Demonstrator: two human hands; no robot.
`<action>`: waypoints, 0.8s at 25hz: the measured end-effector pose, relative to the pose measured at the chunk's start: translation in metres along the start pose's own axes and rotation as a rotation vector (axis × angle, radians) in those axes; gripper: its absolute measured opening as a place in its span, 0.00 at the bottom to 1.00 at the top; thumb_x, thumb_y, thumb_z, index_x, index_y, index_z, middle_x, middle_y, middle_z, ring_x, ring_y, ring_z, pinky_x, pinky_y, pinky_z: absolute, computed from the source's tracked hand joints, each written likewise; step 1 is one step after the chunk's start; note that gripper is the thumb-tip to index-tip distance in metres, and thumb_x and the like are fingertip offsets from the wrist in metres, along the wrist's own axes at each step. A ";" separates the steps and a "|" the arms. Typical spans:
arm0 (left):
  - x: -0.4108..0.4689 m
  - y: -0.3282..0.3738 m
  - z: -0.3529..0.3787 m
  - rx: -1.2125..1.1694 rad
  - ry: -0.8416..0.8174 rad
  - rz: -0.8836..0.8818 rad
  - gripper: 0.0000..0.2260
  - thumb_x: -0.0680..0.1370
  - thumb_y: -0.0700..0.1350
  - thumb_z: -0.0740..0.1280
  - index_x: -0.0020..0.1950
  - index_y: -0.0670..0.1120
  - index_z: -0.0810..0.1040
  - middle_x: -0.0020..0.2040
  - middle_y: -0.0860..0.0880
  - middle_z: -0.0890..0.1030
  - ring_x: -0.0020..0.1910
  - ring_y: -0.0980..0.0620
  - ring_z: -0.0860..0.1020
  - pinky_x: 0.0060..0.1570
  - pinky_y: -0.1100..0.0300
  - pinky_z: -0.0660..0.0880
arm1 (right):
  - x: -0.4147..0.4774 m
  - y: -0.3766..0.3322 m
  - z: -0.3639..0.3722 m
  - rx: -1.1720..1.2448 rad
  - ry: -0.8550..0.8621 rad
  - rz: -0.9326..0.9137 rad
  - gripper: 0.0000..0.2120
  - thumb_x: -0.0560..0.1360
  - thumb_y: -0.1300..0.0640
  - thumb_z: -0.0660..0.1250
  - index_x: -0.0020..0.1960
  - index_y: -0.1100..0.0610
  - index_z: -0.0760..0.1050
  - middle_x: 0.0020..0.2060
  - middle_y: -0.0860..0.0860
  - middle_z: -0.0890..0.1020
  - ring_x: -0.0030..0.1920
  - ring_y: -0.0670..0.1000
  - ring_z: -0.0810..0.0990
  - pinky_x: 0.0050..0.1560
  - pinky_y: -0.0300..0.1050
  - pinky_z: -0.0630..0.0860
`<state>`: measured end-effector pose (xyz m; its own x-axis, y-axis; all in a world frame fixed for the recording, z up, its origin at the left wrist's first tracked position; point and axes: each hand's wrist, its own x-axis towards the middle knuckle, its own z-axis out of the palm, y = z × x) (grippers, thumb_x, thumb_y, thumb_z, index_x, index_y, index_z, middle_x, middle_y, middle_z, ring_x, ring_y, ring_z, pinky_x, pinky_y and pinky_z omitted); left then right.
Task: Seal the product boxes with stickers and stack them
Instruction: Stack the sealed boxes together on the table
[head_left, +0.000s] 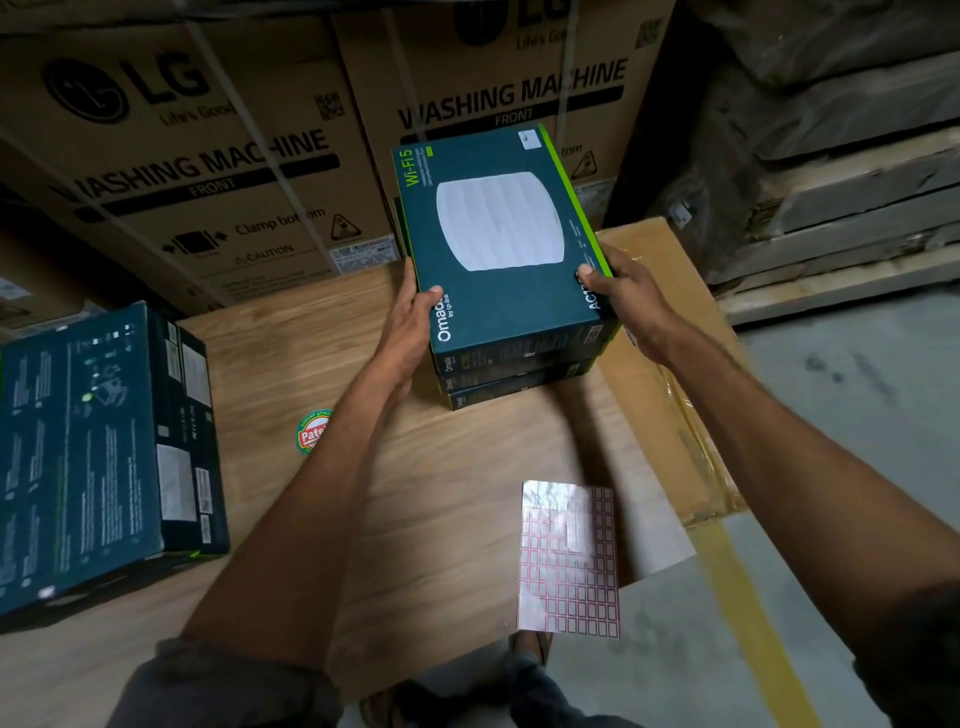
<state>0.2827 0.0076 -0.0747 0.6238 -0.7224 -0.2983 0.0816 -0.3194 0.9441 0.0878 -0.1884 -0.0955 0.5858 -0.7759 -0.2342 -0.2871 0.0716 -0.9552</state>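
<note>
Head view: closed teal Wi-Fi box (498, 228) atop stack (519, 384) at twelve o'clock.
Gripping its near corners: left hand (410, 322) and right hand (623, 296); sticker sheet (569, 561) at five o'clock.

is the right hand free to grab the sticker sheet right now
Probably not yet: the right hand grips the top box. The sticker sheet itself lies uncovered on the table.
</note>
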 end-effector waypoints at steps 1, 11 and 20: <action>-0.001 0.001 0.000 -0.007 -0.004 0.002 0.27 0.88 0.43 0.56 0.86 0.53 0.50 0.75 0.61 0.66 0.68 0.59 0.74 0.72 0.59 0.70 | -0.002 -0.002 0.001 0.004 0.000 0.005 0.16 0.83 0.55 0.66 0.69 0.43 0.75 0.63 0.45 0.84 0.61 0.48 0.84 0.63 0.50 0.80; -0.009 0.007 -0.001 0.033 -0.014 0.022 0.28 0.89 0.46 0.57 0.86 0.50 0.48 0.84 0.54 0.57 0.68 0.64 0.62 0.59 0.79 0.64 | -0.003 -0.013 0.004 -0.076 0.024 0.067 0.19 0.86 0.54 0.62 0.76 0.49 0.72 0.65 0.47 0.82 0.63 0.50 0.82 0.62 0.48 0.78; -0.034 -0.005 -0.022 -0.040 0.123 0.020 0.23 0.87 0.45 0.63 0.82 0.47 0.65 0.79 0.46 0.71 0.73 0.51 0.72 0.74 0.52 0.70 | -0.072 -0.008 0.050 -0.576 0.547 -0.300 0.20 0.81 0.49 0.66 0.71 0.53 0.75 0.64 0.53 0.81 0.65 0.57 0.73 0.63 0.54 0.72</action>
<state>0.2784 0.0470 -0.0659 0.7164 -0.6465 -0.2624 0.0981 -0.2790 0.9553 0.0859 -0.1020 -0.0801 0.2926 -0.9154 0.2766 -0.6057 -0.4012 -0.6871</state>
